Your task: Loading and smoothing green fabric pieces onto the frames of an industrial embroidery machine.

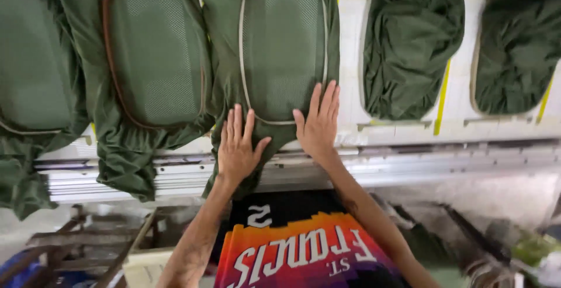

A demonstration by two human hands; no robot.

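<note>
Left hand [238, 148] and right hand [318, 125] lie flat, fingers spread, gripping nothing, pressing the green mesh garment [274, 48] on its board at the table [403, 130] edge. Uneven pressing could wrinkle or skew it.

Matt green cloth [280, 42] over ribbed metal rail [409, 165].

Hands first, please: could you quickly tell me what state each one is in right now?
Left hand: open, flat on the green garment, holding nothing.
Right hand: open, flat on the same garment.
</note>
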